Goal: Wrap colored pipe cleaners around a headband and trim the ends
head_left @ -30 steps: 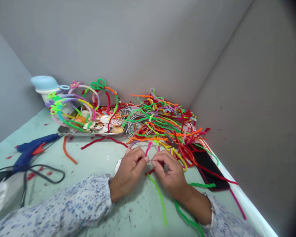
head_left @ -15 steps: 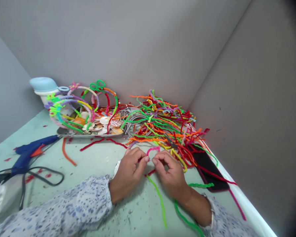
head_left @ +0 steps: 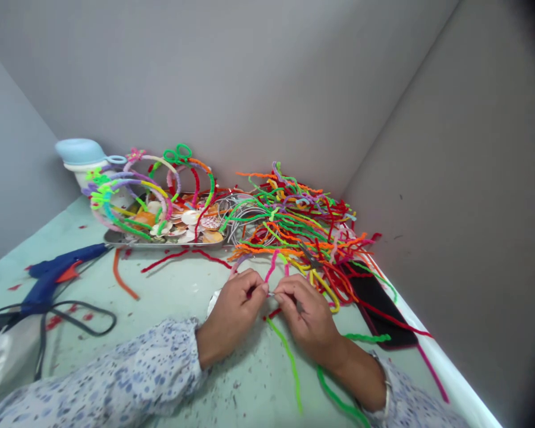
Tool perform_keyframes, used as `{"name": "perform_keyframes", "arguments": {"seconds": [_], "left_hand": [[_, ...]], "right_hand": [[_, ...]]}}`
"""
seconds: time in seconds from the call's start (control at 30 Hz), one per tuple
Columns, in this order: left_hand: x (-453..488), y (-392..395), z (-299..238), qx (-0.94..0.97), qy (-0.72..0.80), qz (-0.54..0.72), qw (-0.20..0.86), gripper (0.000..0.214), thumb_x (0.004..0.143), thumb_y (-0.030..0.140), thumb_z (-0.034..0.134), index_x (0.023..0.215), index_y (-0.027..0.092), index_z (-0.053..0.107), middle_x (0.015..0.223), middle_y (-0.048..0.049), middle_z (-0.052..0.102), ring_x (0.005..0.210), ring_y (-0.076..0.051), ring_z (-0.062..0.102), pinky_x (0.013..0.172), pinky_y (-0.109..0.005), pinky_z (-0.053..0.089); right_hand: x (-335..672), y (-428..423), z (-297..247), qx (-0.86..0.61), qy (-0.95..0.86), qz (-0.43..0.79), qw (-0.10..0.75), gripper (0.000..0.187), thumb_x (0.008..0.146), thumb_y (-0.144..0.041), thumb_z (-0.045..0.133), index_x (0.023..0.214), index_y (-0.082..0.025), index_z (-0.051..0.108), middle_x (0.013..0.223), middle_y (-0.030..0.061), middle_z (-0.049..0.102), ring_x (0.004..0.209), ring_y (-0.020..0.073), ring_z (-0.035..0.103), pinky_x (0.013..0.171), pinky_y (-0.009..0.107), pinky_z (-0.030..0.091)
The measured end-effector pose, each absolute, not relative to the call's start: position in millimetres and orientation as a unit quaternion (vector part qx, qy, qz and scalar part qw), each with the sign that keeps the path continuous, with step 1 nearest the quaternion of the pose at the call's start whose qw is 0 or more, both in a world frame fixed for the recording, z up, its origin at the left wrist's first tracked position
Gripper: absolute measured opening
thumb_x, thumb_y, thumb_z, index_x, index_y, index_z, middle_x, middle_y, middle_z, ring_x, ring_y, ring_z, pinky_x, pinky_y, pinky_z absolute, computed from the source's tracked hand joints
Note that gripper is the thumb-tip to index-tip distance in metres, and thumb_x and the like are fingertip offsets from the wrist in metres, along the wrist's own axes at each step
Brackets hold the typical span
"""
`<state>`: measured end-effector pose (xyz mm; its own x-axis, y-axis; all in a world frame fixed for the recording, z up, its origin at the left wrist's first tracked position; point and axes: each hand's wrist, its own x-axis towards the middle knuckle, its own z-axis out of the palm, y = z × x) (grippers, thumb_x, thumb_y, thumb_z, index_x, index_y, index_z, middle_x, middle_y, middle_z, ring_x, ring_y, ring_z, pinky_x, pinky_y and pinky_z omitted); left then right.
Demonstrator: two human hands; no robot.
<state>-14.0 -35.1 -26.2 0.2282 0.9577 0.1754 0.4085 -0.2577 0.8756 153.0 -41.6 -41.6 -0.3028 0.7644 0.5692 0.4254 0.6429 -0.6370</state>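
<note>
My left hand (head_left: 236, 315) and my right hand (head_left: 310, 318) are close together above the table, thumbs pinched against forefingers. A pink pipe cleaner (head_left: 273, 264) rises in a bend between them, passing into the fingers of both. In the narrow gap between the fingertips shows a thin greyish wire-like piece (head_left: 271, 293). Behind my left hand curves a purple-pink fuzzy band (head_left: 239, 263), its lower part hidden by the hand. Below the fingers lies a lime green pipe cleaner (head_left: 289, 356), and a darker green one (head_left: 339, 398) runs beneath my right forearm.
A metal tray (head_left: 164, 244) holds shells and several fuzzy-wrapped headbands (head_left: 158, 193). Beside it is a heap of coloured pipe cleaners (head_left: 294, 220) with grey wire hoops (head_left: 238, 217). A blue glue gun (head_left: 56, 273) with its cord lies left; a black phone (head_left: 383, 303) lies right.
The pink pipe cleaner's loop has gone from a low curve to a taller, pointed bend. Both hands stay pinched in nearly the same place.
</note>
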Motion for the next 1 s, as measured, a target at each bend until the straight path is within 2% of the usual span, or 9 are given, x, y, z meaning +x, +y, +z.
{"name": "perform_keyframes", "arguments": {"seconds": [0.1,0.17,0.3,0.5,1.0], "left_hand": [[-14.3,-36.0,-25.0,0.704,0.481,0.390,0.348,0.022,0.091,0.026,0.047,0.071,0.018,0.052,0.070,0.0020,0.051,0.070,-0.014,0.047,0.069,-0.027,0.037],[-14.6,-37.4,-24.2,0.698,0.479,0.404,0.347,0.015,0.091,0.026,0.048,0.081,0.018,0.055,0.079,0.0002,0.055,0.076,-0.015,0.051,0.071,-0.027,0.039],[-15.3,-41.7,-23.1,0.690,0.475,0.453,0.304,0.008,0.091,0.022,0.048,0.096,0.019,0.053,0.093,-0.0028,0.055,0.086,-0.016,0.052,0.076,-0.028,0.042],[-15.4,-42.5,-26.0,0.748,0.421,0.467,0.213,0.008,0.087,0.014,0.054,0.092,0.019,0.055,0.092,-0.0043,0.055,0.092,-0.018,0.052,0.082,-0.031,0.044],[-18.4,-37.0,-30.6,0.767,0.399,0.480,0.151,0.012,0.085,0.015,0.063,0.096,0.018,0.065,0.089,-0.0045,0.064,0.087,-0.015,0.059,0.077,-0.028,0.049]], "right_hand": [[152.3,-41.8,-40.9,-0.400,-0.769,0.195,0.459,0.010,0.091,-0.014,0.050,0.087,-0.020,0.057,0.084,0.0029,0.058,0.081,0.0163,0.055,0.073,0.029,0.043],[151.4,-41.9,-40.5,-0.411,-0.758,0.202,0.465,0.011,0.091,-0.015,0.050,0.085,-0.020,0.057,0.083,0.0021,0.057,0.079,0.0158,0.055,0.071,0.028,0.043],[150.7,-41.7,-41.0,-0.428,-0.739,0.210,0.475,0.010,0.091,-0.017,0.050,0.085,-0.021,0.057,0.081,0.0010,0.057,0.076,0.0155,0.054,0.070,0.028,0.042],[151.3,-40.8,-42.5,-0.443,-0.722,0.208,0.489,0.010,0.092,-0.021,0.051,0.085,-0.021,0.058,0.079,0.0007,0.057,0.075,0.0161,0.055,0.070,0.029,0.042],[151.9,-41.8,-39.4,-0.424,-0.719,0.217,0.505,0.009,0.091,-0.019,0.052,0.085,-0.021,0.059,0.079,0.0005,0.058,0.075,0.0154,0.055,0.071,0.028,0.043]]}}
